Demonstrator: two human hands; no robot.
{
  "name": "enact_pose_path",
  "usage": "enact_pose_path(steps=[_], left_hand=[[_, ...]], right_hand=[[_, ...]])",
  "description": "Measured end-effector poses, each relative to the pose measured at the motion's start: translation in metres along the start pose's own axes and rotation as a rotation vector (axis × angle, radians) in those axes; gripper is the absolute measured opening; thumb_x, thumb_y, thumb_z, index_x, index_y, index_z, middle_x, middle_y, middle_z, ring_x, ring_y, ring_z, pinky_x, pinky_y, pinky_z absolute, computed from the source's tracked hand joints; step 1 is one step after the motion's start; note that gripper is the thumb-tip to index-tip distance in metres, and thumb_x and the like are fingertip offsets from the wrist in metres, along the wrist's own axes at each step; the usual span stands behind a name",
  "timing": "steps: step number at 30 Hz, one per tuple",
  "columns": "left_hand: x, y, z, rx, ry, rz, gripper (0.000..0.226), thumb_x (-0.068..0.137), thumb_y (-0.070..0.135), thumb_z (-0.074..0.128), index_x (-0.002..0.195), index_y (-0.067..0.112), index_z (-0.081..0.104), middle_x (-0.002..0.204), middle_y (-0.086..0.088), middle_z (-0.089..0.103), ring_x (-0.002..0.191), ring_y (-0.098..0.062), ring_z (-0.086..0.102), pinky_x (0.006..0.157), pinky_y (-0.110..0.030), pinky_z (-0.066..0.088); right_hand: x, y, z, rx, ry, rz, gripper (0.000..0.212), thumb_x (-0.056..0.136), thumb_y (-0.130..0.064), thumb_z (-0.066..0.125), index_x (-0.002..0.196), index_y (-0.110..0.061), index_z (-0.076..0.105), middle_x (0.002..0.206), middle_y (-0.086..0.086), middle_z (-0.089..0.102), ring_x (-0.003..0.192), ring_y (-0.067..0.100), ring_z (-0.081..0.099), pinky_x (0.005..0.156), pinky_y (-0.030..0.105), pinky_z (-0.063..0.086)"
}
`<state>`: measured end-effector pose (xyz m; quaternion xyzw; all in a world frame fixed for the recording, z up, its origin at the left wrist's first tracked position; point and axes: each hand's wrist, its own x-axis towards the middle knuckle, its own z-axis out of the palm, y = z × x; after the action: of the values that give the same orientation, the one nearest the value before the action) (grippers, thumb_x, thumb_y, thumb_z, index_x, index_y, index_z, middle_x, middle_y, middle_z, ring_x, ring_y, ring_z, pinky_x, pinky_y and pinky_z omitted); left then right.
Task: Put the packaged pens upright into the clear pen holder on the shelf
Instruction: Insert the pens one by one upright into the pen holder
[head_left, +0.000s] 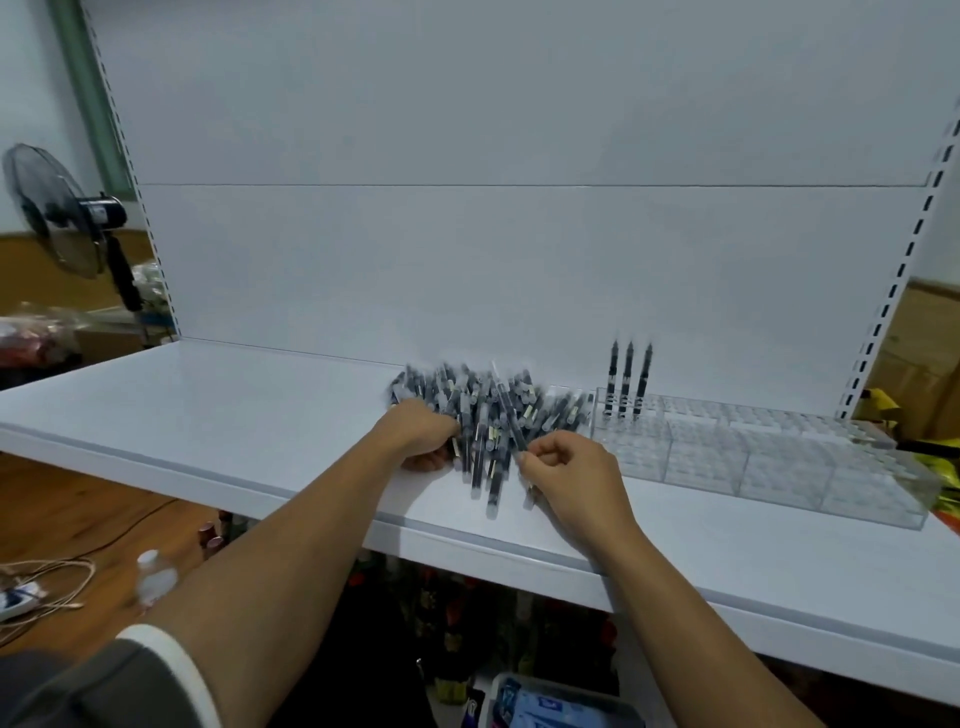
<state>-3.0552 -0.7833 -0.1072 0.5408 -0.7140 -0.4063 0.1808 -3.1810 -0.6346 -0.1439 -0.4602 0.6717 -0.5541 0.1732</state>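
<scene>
Packaged pens (488, 405) heaped by back edge of shelf (234, 415), just beside clear pen holder (779, 457); left grip (423, 428) clutches some, right grip (571, 473) pinches one.

**Both hands forward, both gripping**

Both bare forearms reach forward and converge. The left hand (423, 435) lies knuckles up, its fingers and thumb curled round packaged pens (470, 441). The right hand (576, 473), just beside it, pinches one pen (514, 441) between thumb and forefinger, its other fingers loosely curled.

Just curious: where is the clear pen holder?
Head view: the clear pen holder sits on the right of the white shelf, beside the pile of packaged pens.
</scene>
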Motion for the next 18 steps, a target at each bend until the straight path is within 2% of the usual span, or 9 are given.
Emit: enact_pose_path(steps=[2, 4, 7, 10, 12, 15, 18], left_hand=[[0.003, 0.005, 0.000, 0.020, -0.026, -0.009, 0.029, 0.096, 0.024, 0.058, 0.079, 0.001, 0.061, 0.054, -0.009, 0.057, 0.039, -0.016, 0.049, 0.043, -0.020, 0.044], [0.006, 0.008, 0.000, 0.021, -0.061, -0.012, 0.029, 0.096, 0.022, 0.058, 0.075, 0.003, 0.059, 0.056, -0.009, 0.054, 0.041, -0.016, 0.047, 0.044, -0.021, 0.042], [0.006, 0.009, 0.000, -0.027, -0.070, -0.016, 0.025, 0.095, 0.015, 0.058, 0.072, 0.005, 0.059, 0.055, -0.007, 0.054, 0.044, -0.016, 0.049, 0.047, -0.023, 0.045], [0.004, 0.003, -0.002, -0.070, -0.071, 0.003, 0.020, 0.095, 0.011, 0.049, 0.078, 0.004, 0.059, 0.056, -0.007, 0.054, 0.043, -0.016, 0.047, 0.043, -0.022, 0.042], [0.000, -0.002, -0.004, -0.093, -0.079, 0.057, 0.018, 0.098, 0.011, 0.044, 0.086, 0.004, 0.055, 0.064, -0.011, 0.055, 0.046, -0.017, 0.046, 0.045, -0.024, 0.038], [-0.008, -0.007, -0.008, -0.089, -0.057, 0.186, 0.016, 0.102, 0.020, 0.040, 0.094, 0.009, 0.050, 0.082, -0.008, 0.058, 0.065, -0.016, 0.052, 0.057, -0.025, 0.038], [-0.013, -0.004, -0.009, -0.160, -0.078, 0.324, 0.018, 0.104, 0.025, 0.037, 0.102, 0.016, 0.051, 0.085, -0.001, 0.068, 0.072, -0.013, 0.058, 0.064, -0.026, 0.040]], right_hand=[[0.002, 0.002, 0.000, 0.025, -0.007, -0.009, 0.019, 0.088, -0.015, 0.067, 0.082, -0.033, 0.067, 0.066, 0.010, 0.062, 0.059, 0.016, 0.064, 0.077, 0.049, 0.058], [0.002, 0.003, 0.000, 0.038, -0.019, -0.007, 0.025, 0.089, -0.014, 0.065, 0.078, -0.036, 0.069, 0.066, 0.014, 0.059, 0.057, 0.016, 0.060, 0.073, 0.049, 0.058], [0.001, 0.003, -0.001, 0.079, -0.028, 0.013, 0.016, 0.085, -0.014, 0.063, 0.079, -0.027, 0.072, 0.058, 0.006, 0.052, 0.054, 0.019, 0.056, 0.062, 0.050, 0.053], [0.001, 0.002, -0.002, 0.068, -0.009, 0.035, 0.008, 0.082, -0.020, 0.065, 0.076, -0.021, 0.068, 0.062, 0.004, 0.062, 0.056, 0.020, 0.059, 0.062, 0.049, 0.054], [0.000, 0.002, -0.002, 0.012, 0.008, 0.036, 0.009, 0.085, -0.022, 0.066, 0.076, -0.021, 0.068, 0.068, 0.002, 0.068, 0.060, 0.017, 0.061, 0.065, 0.043, 0.056], [0.002, 0.001, -0.001, -0.024, 0.018, 0.014, 0.003, 0.088, -0.023, 0.067, 0.085, -0.025, 0.067, 0.073, 0.001, 0.068, 0.067, 0.015, 0.065, 0.068, 0.037, 0.057], [0.003, -0.001, -0.002, 0.033, 0.007, 0.026, 0.017, 0.089, -0.021, 0.067, 0.098, -0.035, 0.062, 0.075, 0.002, 0.068, 0.074, 0.021, 0.067, 0.074, 0.040, 0.058]])
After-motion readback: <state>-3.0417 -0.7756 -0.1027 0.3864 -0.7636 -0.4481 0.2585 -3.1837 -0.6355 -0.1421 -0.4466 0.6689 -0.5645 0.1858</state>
